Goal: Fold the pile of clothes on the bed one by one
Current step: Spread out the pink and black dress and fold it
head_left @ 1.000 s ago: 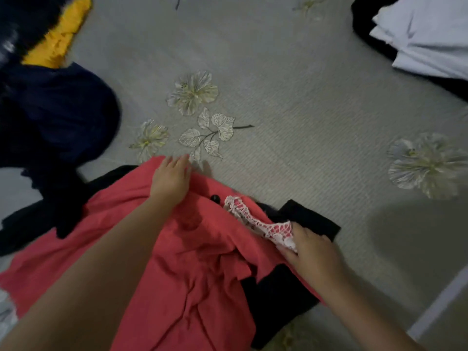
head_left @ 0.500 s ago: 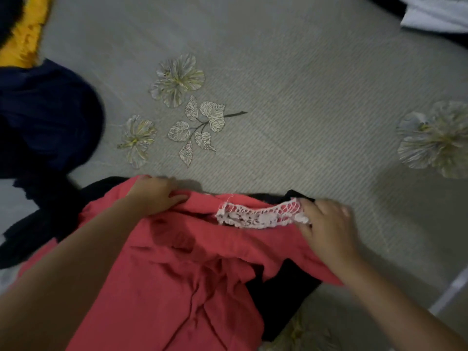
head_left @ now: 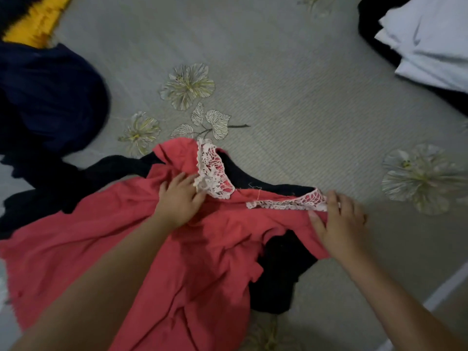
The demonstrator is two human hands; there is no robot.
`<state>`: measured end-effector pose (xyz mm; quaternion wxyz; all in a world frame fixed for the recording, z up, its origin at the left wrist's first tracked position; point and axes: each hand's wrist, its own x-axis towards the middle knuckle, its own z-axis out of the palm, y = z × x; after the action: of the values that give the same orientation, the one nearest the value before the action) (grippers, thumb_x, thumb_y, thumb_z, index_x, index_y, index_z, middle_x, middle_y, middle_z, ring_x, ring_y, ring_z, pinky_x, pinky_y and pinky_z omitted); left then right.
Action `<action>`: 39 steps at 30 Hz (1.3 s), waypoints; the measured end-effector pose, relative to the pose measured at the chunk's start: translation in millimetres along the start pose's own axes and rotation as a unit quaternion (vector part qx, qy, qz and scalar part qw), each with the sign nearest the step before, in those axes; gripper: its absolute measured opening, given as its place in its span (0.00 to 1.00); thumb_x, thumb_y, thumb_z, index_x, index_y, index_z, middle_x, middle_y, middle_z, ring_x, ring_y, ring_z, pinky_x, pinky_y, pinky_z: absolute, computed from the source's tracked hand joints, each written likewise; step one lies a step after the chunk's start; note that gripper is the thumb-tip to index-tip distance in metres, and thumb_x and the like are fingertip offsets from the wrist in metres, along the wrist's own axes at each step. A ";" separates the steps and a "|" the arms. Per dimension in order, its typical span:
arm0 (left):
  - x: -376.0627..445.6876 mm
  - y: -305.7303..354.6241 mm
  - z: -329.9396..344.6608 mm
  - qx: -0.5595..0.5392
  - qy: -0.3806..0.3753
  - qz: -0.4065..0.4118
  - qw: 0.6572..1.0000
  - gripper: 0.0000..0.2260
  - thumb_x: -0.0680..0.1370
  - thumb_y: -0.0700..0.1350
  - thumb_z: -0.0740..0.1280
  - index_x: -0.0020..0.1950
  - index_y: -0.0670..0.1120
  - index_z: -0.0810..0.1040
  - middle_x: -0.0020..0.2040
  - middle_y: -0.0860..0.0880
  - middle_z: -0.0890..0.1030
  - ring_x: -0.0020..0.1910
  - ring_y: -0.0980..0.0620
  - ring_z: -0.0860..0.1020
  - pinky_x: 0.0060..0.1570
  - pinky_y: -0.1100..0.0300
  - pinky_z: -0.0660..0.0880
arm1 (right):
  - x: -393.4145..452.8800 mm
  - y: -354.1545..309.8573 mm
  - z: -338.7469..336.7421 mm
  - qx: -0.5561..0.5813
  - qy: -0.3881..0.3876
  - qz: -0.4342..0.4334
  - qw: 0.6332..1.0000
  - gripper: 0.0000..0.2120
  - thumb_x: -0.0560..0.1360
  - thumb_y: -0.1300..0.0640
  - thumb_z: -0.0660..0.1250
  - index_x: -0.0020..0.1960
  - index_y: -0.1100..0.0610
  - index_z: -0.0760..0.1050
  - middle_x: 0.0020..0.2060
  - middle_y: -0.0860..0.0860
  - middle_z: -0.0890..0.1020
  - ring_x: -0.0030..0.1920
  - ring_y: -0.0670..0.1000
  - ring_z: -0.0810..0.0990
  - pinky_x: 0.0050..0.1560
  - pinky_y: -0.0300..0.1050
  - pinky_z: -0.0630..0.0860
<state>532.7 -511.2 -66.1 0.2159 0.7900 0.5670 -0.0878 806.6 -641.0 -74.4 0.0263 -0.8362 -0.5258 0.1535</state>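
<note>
A coral-red garment (head_left: 162,262) with white lace trim (head_left: 214,172) lies crumpled on the grey bedspread (head_left: 291,84), over a black garment (head_left: 278,277). My left hand (head_left: 178,198) grips the red fabric beside one lace strip. My right hand (head_left: 338,221) pinches the end of the other lace strip (head_left: 291,202), thumb under the cloth. The neckline is stretched between both hands.
A dark navy garment (head_left: 48,97) and a yellow one (head_left: 33,24) are heaped at the left. Folded white clothes (head_left: 430,39) sit on black fabric at the top right. The bed's edge (head_left: 445,287) runs along the lower right.
The neckline has been spread wider: a second lace strip now shows by my left hand, which shifted right. My right hand moved right, pulling its lace end outward.
</note>
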 end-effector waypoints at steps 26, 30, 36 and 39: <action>27.4 -9.0 -101.5 0.074 0.172 0.051 0.981 0.15 0.77 0.41 0.62 0.61 0.34 0.69 0.48 0.30 0.77 0.47 0.33 0.76 0.45 0.46 0.69 | 22.6 -8.9 -58.7 0.172 0.013 -0.159 0.972 0.11 0.73 0.58 0.68 0.49 0.66 0.75 0.41 0.60 0.79 0.40 0.57 0.76 0.35 0.38 0.56; -40.4 -32.8 -174.7 0.086 0.258 0.040 0.962 0.20 0.78 0.42 0.63 0.69 0.39 0.65 0.51 0.34 0.79 0.50 0.35 0.76 0.41 0.50 0.68 | 12.7 -56.6 -120.1 0.138 0.008 -0.264 0.955 0.36 0.70 0.37 0.63 0.71 0.54 0.62 0.53 0.51 0.76 0.56 0.53 0.74 0.48 0.41 0.65; -176.7 -69.8 -266.2 0.158 0.322 0.033 0.933 0.27 0.76 0.56 0.54 0.67 0.38 0.70 0.38 0.35 0.74 0.35 0.39 0.74 0.34 0.48 0.71 | -39.0 -139.1 -209.5 -0.066 0.223 -0.362 0.903 0.43 0.69 0.31 0.26 0.68 0.48 0.66 0.34 0.53 0.71 0.38 0.58 0.77 0.38 0.49 0.70; -274.7 -88.3 -306.9 0.220 0.402 0.041 0.888 0.37 0.77 0.64 0.43 0.60 0.36 0.76 0.33 0.37 0.74 0.28 0.41 0.73 0.29 0.57 0.63 | -95.1 -192.4 -258.4 -0.061 0.326 -0.381 0.863 0.34 0.75 0.37 0.43 0.55 0.56 0.80 0.28 0.60 0.74 0.28 0.60 0.76 0.29 0.49 0.72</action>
<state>323.8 -588.4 291.6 -0.2065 0.8073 0.5387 0.1238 674.4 -609.2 232.8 0.2011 -0.5731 -0.7733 -0.1821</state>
